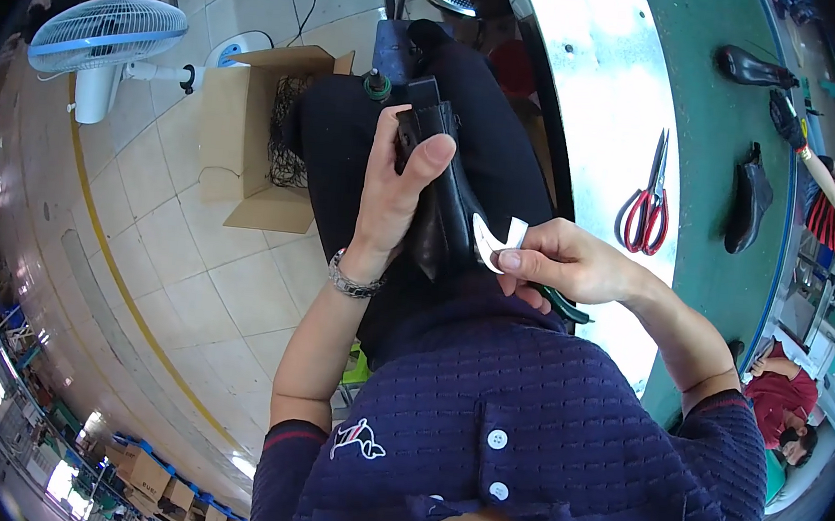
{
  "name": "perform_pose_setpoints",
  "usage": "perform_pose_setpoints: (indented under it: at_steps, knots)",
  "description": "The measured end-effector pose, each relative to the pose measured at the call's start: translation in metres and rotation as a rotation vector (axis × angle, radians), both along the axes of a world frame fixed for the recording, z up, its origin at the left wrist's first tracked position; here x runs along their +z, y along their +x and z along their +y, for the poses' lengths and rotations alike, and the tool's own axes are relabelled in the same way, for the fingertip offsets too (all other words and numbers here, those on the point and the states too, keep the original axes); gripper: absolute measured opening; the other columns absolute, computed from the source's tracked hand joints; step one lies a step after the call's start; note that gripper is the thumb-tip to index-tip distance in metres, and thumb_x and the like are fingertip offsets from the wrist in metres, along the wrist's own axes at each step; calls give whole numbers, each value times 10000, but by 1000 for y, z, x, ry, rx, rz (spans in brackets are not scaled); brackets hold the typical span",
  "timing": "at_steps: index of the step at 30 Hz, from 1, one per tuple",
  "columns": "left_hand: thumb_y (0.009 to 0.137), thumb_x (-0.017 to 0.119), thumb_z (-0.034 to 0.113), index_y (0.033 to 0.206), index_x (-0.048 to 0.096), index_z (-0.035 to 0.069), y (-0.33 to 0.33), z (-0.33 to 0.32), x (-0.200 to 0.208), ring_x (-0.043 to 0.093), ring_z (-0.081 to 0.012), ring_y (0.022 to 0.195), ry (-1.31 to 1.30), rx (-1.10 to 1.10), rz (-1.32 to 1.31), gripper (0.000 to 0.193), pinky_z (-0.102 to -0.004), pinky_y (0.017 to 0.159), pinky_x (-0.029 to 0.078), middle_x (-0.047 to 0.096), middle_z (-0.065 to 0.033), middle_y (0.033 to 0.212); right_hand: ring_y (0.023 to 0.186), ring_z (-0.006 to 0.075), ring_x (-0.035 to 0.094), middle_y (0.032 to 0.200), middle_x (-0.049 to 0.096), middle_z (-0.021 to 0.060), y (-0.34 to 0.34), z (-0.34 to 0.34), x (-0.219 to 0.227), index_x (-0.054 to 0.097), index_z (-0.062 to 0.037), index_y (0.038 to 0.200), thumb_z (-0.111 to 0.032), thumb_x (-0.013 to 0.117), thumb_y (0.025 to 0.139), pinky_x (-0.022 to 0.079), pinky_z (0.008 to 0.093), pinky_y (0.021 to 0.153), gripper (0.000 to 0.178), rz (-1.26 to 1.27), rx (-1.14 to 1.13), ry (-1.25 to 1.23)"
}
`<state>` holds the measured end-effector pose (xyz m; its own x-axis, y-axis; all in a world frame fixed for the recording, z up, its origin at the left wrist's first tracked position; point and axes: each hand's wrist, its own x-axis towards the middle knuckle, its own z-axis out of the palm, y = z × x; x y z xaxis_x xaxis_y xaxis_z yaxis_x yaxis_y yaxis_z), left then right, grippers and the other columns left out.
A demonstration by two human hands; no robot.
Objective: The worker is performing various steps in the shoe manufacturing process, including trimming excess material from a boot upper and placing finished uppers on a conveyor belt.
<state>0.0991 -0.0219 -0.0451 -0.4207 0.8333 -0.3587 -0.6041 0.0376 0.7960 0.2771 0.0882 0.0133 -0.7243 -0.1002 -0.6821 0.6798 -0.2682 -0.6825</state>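
Note:
My left hand (pixel 401 174) is wrapped round a black leather shoe (pixel 443 208), which appears to be on a last. It is held over my lap, its pointed end toward me. Beside it on the right, my right hand (pixel 563 262) is closed, with a curved white strip (pixel 485 242) pinched between thumb and fingers. The strip reaches close to the shoe's side; whether it touches cannot be told. A dark green handle (pixel 564 307) sticks out from under the right fingers; the rest of that tool is hidden.
Red-handled scissors (pixel 648 217) lie on the white bench top (pixel 606 78) at right. Beyond, black shoes (pixel 748 202) rest on a green surface (pixel 716 139), with a co-worker's gloved hand (pixel 788 120) near one. An open cardboard box (pixel 234 127) and a fan (pixel 107 40) stand at left.

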Motion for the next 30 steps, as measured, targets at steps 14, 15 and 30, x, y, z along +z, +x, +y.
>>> perform_pose_setpoints:
  at_steps: [14,15,30]
  knots:
    - [859,740,293,914,548,84,8,9,-10,450,-26,721,-66,71,131,289,-198,678,389,518,63,804,405,189,545,440,511,88,-17,-1,25,539,3,525,-435,503,991,424,330,432,641,73,341,724]
    - [861,738,297,916,549,84,7,9,-10,450,-27,720,-63,72,126,290,-197,681,389,519,64,805,401,226,543,444,507,118,-18,-4,23,559,17,547,-416,519,987,431,332,435,618,-33,213,524]
    - [830,130,841,1096,616,31,-6,-7,-70,655,-159,835,-1,-249,-242,981,-292,755,545,670,-109,941,567,320,644,641,640,181,7,-10,16,748,-62,884,-465,563,941,507,395,545,448,215,300,659]
